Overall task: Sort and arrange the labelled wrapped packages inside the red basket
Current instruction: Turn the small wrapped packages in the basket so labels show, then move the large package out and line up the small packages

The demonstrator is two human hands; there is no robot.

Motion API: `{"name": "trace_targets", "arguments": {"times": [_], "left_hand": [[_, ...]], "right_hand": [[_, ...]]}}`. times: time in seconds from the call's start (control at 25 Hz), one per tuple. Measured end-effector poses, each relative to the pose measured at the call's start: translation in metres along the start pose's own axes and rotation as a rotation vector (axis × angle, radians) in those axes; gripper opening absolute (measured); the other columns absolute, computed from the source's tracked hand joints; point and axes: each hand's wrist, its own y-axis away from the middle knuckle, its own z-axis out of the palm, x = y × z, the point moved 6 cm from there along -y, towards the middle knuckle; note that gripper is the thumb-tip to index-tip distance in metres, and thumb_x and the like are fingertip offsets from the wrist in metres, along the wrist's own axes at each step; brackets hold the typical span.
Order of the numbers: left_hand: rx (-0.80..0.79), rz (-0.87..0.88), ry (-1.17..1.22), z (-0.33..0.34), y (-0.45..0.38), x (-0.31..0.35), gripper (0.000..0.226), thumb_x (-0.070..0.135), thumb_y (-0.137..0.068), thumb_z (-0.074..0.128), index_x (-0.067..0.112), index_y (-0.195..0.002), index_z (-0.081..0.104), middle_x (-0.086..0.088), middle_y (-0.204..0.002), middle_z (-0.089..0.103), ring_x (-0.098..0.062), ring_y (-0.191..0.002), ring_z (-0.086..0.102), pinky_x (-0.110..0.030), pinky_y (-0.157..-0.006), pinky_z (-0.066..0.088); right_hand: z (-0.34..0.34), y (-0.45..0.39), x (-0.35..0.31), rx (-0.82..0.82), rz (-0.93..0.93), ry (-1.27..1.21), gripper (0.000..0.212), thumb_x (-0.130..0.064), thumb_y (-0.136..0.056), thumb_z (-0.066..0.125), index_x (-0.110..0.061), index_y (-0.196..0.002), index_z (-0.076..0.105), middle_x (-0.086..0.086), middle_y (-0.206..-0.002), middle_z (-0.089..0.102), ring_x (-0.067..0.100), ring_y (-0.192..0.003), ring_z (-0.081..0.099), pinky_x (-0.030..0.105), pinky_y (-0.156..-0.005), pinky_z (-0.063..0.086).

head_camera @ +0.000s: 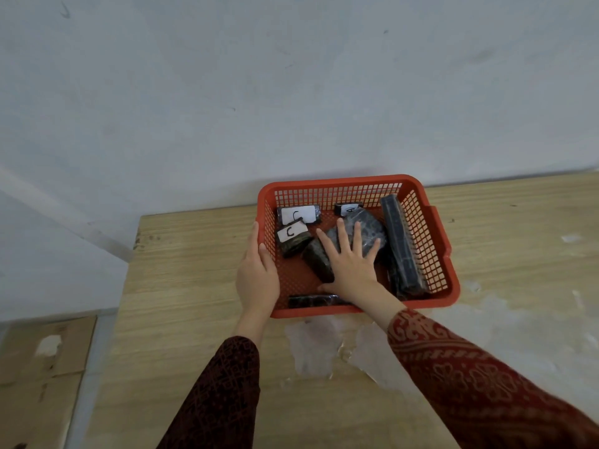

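A pale grey-blue wall [291, 92] fills the upper half of the view — plain, matte, marked with a few small dark scuffs. Below it stands a light wood-grain counter [194, 319], its far edge set against the wall. White patches [324, 348] show on its surface where the laminate looks peeled or scraped. Beyond the left edge, flattened cardboard [45, 358] lies on the floor. The light is soft and even.
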Motion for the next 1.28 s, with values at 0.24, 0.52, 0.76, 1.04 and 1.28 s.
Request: {"name": "trace_targets", "arguments": {"times": [0.24, 0.52, 0.76, 1.04, 1.28], "left_hand": [[-0.190, 0.001, -0.044, -0.001, 0.004, -0.003, 0.054, 0.032, -0.100, 0.033, 0.028, -0.151, 0.015, -0.007, -0.148, 0.042, -0.027, -0.128, 0.046, -0.037, -0.103, 0.039], [-0.067, 0.054, -0.107, -0.019, 0.061, 0.003, 0.052, 0.018, -0.096, 0.047, 0.006, -0.144, 0.031, -0.023, -0.145, 0.035, -0.035, -0.136, 0.030, -0.043, -0.113, 0.027], [-0.107, 0.213, -0.235, -0.011, 0.104, 0.017, 0.045, 0.014, -0.092, 0.054, 0.004, -0.135, 0.047, -0.025, -0.149, 0.032, -0.040, -0.140, 0.024, -0.052, -0.115, 0.021], [-0.219, 0.279, -0.483, 0.009, 0.119, 0.006, 0.043, 0.025, -0.098, 0.039, 0.016, -0.139, 0.045, -0.012, -0.149, 0.039, -0.028, -0.145, 0.017, -0.049, -0.117, 0.005], [-0.160, 0.329, -0.480, 0.011, 0.124, 0.005, 0.041, 0.022, -0.099, 0.037, 0.013, -0.138, 0.047, -0.015, -0.143, 0.046, -0.033, -0.142, 0.023, -0.053, -0.116, 0.007]], "right_hand": [[-0.013, 0.007, -0.010, 0.075, -0.060, -0.087, 0.080, -0.023, -0.095, 0.053, -0.024, -0.152, -0.004, 0.004, -0.163, -0.008, 0.045, -0.144, -0.013, 0.076, -0.105, -0.002], [-0.061, 0.046, 0.006, 0.210, -0.129, -0.653, 0.060, 0.006, -0.097, 0.036, -0.023, -0.149, 0.027, -0.001, -0.160, 0.020, 0.033, -0.149, 0.003, 0.069, -0.113, 0.006], [-0.103, 0.113, 0.014, 0.428, -0.249, -0.789, 0.052, 0.004, -0.097, 0.039, -0.017, -0.145, 0.038, 0.004, -0.154, 0.035, 0.029, -0.147, 0.018, 0.055, -0.119, 0.017], [-0.065, 0.231, 0.112, 0.825, 0.040, -0.778, 0.048, 0.003, -0.096, 0.043, -0.013, -0.141, 0.044, 0.002, -0.150, 0.038, 0.029, -0.146, 0.019, 0.060, -0.116, 0.022], [0.043, 0.272, 0.153, 0.676, 0.307, -0.718, 0.052, 0.004, -0.096, 0.043, -0.018, -0.143, 0.041, -0.009, -0.151, 0.027, 0.023, -0.147, 0.011, 0.060, -0.116, 0.019]]}}
